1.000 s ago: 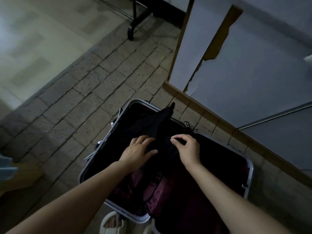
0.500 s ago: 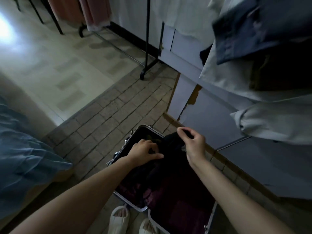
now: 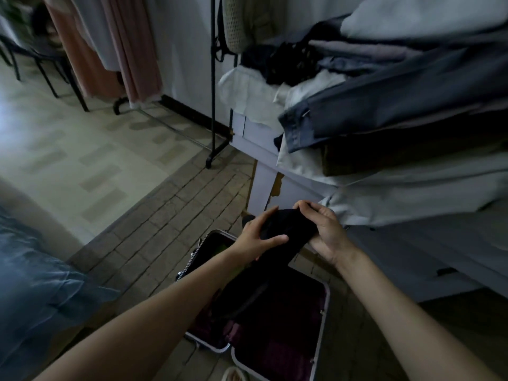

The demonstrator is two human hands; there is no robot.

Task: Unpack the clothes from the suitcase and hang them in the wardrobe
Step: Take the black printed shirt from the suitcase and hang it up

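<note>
Dim brick floor (image 3: 154, 243) surrounds the open suitcase (image 3: 321, 325); above it, left hand (image 3: 257, 237) and right hand (image 3: 327, 232) grip a soft, light black garment (image 3: 288, 229), probably best held near its top edge.

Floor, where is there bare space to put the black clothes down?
Bare brick floor lies left of the suitcase, between it and the blue bedding. Pale floor beyond, up to the rack's feet, is bare too. The shelf on the right is crowded with piled clothes.

Dim, bluish picture; daylight glares upper left, edges blurred, wide-angle warped.
</note>
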